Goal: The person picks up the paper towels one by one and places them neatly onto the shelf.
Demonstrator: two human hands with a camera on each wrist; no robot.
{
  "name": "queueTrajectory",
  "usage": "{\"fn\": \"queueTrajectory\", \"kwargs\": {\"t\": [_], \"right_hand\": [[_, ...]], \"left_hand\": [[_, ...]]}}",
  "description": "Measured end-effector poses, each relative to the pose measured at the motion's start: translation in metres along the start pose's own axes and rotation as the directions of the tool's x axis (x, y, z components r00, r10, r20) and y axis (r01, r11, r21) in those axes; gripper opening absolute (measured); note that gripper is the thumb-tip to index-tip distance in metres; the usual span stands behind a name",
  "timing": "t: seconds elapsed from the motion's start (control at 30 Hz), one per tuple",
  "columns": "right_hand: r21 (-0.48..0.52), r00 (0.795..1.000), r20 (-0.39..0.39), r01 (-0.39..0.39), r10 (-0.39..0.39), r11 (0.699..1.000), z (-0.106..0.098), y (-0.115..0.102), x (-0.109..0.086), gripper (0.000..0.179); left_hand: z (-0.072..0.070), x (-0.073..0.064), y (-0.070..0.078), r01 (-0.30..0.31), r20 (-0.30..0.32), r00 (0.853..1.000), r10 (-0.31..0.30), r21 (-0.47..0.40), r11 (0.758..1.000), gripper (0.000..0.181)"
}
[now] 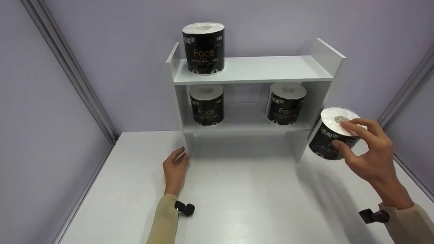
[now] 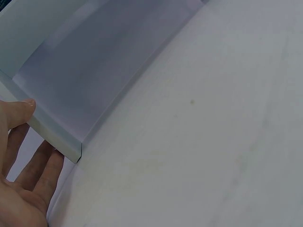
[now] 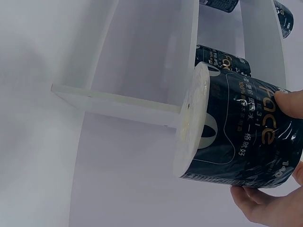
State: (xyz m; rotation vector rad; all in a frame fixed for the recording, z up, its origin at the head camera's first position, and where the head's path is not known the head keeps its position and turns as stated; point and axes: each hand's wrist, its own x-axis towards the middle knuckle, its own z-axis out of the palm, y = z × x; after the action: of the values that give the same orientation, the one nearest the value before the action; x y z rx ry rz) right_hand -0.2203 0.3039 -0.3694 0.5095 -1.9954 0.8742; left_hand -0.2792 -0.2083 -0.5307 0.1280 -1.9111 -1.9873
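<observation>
My right hand grips a black-wrapped toilet paper roll, thumb on its printed side and fingers over the white top. It tilts in the air beside the right end of a white two-tier shelf. In the right wrist view the roll shows its "Face" lettering, with the thumb against the wrapper. My left hand holds the foot of the shelf's left side panel, thumb on one face and fingers behind it. Another wrapped roll stands at the left of the top tier.
On the lower tier, one roll stands at the left and one at the right. The shelf rests on a white table against a pale wall. Metal wall strips run up at both sides.
</observation>
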Motion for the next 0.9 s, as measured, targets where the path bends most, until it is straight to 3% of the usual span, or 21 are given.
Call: {"fn": "queueTrajectory", "kwargs": {"t": [0.4,0.7,0.9], "right_hand": [[0.037,0.999,-0.021,0.029,-0.028,0.999,0.000,-0.010,0.006,0.051],[0.043,0.999,-0.052,0.016,-0.014,0.999,-0.003,-0.042,0.019,0.046],[0.017,0.998,-0.062,-0.013,0.014,1.000,-0.001,-0.037,0.026,0.047]], "left_hand": [[-0.002,0.001,-0.001,-0.002,0.001,1.000,0.002,-0.019,1.000,0.036],[-0.001,0.000,0.001,0.009,-0.004,1.000,-0.009,-0.014,1.000,0.037],[0.000,0.000,0.001,0.007,-0.010,1.000,-0.007,0.008,1.000,0.037]]}}
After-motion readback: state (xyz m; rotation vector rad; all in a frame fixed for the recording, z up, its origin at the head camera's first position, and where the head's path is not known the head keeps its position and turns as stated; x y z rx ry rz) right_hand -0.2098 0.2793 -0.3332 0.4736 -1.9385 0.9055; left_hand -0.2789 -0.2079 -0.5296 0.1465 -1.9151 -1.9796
